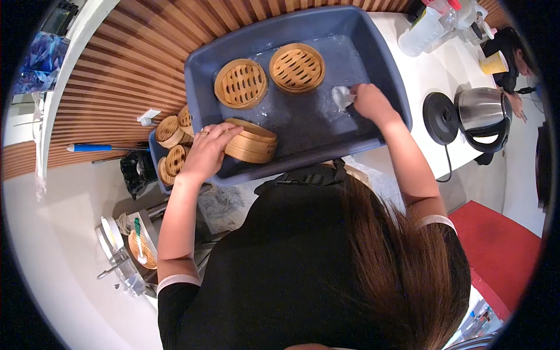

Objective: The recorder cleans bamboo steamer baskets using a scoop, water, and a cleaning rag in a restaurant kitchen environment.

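A large blue plastic tub (341, 144) stands before me, its floor wet. My left hand (212, 146) grips the rim of a round bamboo steamer basket (251, 148), which is tilted on its side near the tub's front left corner. My right hand (372, 103) is over the tub's right part, with a small white object (342, 98) in its fingers; blur hides whether that is a cloth or a scrubber. Two more bamboo steamers, one at left (243, 84) and one at the back (297, 68), lie flat in the tub with their slatted sides up.
Several bamboo steamers (168, 131) sit in a smaller blue bin (155, 151) at left. On the white counter (407, 74) are an electric kettle (481, 111), its black base (441, 117), a yellow cup (494, 64) and plastic bottles (420, 33). Another person (509, 61) is beyond.
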Demonstrator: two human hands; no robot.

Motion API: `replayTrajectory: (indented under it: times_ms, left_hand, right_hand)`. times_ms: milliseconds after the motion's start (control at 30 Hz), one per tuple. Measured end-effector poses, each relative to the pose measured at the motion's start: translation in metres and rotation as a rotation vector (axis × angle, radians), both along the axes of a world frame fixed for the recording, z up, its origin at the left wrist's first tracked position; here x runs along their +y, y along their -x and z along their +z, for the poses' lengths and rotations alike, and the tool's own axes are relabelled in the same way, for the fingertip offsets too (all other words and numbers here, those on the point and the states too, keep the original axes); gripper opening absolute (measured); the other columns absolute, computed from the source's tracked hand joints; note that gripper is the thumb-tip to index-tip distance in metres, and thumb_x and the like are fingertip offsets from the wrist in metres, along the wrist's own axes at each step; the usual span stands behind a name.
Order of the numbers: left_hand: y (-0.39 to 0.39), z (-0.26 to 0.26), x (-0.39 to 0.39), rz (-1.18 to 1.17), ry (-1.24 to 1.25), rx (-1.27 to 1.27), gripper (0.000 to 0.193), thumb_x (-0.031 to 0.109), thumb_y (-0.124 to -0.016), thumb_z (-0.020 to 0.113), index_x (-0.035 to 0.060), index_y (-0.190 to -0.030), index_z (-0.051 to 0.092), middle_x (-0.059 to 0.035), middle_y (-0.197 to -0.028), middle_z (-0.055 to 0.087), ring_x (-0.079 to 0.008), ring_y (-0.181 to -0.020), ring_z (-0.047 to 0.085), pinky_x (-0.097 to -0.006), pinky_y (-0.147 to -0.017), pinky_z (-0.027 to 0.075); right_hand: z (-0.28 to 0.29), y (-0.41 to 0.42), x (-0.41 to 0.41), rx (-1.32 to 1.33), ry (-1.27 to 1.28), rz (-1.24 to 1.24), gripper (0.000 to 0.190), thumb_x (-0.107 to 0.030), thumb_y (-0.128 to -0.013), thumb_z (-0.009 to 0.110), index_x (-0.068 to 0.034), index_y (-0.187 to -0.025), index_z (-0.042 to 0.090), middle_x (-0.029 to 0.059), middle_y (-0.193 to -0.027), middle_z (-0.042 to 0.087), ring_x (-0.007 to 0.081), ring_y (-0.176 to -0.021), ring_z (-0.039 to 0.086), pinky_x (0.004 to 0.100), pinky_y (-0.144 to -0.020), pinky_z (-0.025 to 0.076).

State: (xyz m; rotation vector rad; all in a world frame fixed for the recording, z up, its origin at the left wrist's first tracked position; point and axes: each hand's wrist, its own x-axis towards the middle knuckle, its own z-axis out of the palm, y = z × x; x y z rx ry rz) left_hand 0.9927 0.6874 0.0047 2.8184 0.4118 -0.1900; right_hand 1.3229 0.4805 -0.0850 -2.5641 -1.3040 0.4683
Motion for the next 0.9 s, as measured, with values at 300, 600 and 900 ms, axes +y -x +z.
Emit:
replayTrajectory:
  times_ms: [300, 600, 900]
  left_hand:
    - [-0.013, 0.001, 0.006, -0.046, -0.01, 0.001, 0.058, -0.013, -0.066, 0.05, 0.0126, -0.118, 0.052, -0.0062, -0.12, 0.051, -0.0307, -0.108, 0.046, -0.0394, -0.086, 0.038]
    - [-0.017, -0.002, 0.009, -0.06, -0.042, -0.016, 0.058, -0.013, -0.066, 0.05, 0.0132, -0.117, 0.054, -0.0067, -0.118, 0.053, -0.0306, -0.105, 0.048, -0.0384, -0.084, 0.038]
    - [-0.013, 0.003, 0.006, -0.041, -0.045, 0.016, 0.061, -0.013, -0.064, 0.052, 0.0138, -0.119, 0.052, -0.0061, -0.117, 0.051, -0.0303, -0.107, 0.046, -0.0379, -0.085, 0.037]
  right_hand:
    - [-0.015, 0.071, 0.079, 0.095, -0.159, 0.42, 0.017, -0.013, -0.068, 0.056, 0.001, -0.074, 0.064, 0.0195, -0.078, 0.063, 0.0353, -0.079, 0.062, 0.0424, -0.072, 0.049]
    - [0.058, 0.095, 0.084, 0.24, -0.285, 0.353, 0.024, -0.007, -0.071, 0.053, -0.005, -0.092, 0.064, 0.0193, -0.088, 0.063, 0.0351, -0.086, 0.061, 0.0423, -0.079, 0.048]
    - [0.014, -0.016, -0.009, -0.013, -0.038, -0.032, 0.022, -0.004, -0.07, 0.053, -0.003, -0.088, 0.066, 0.0228, -0.083, 0.063, 0.0345, -0.082, 0.062, 0.0418, -0.076, 0.049]
